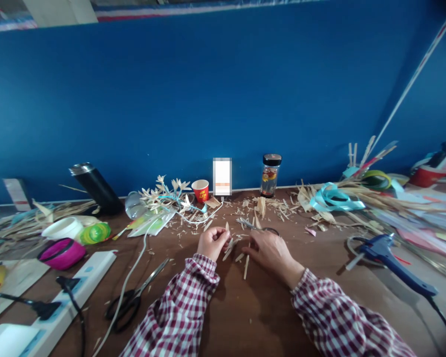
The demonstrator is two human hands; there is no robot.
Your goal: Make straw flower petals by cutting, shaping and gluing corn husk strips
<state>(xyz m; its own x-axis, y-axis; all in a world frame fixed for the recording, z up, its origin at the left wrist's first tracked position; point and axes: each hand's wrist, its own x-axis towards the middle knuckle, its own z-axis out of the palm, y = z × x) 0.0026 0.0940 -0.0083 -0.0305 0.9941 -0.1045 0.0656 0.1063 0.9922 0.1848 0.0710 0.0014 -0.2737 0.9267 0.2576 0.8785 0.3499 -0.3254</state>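
My left hand [214,243] is closed in a pinch on a small, pale, pointed petal-like piece [227,226] that sticks up from the fingertips. My right hand [270,250] is low over the table, palm down, its fingers bent and their tips mostly hidden. Just beyond it, partly covered by the fingers, lies a pair of scissors [247,224] with a dark handle. A thin pale strip [246,267] lies by the right thumb. Between the hands are several small cut pale pieces [228,249].
Black-handled scissors [128,302] and a power strip [78,292] lie left. Behind stand pale flowers [167,195], a red paper cup [200,191] and a lidded jar [270,176]. A blue glue gun [394,263] and turquoise ribbon [334,198] lie right. Scraps litter the table [241,312].
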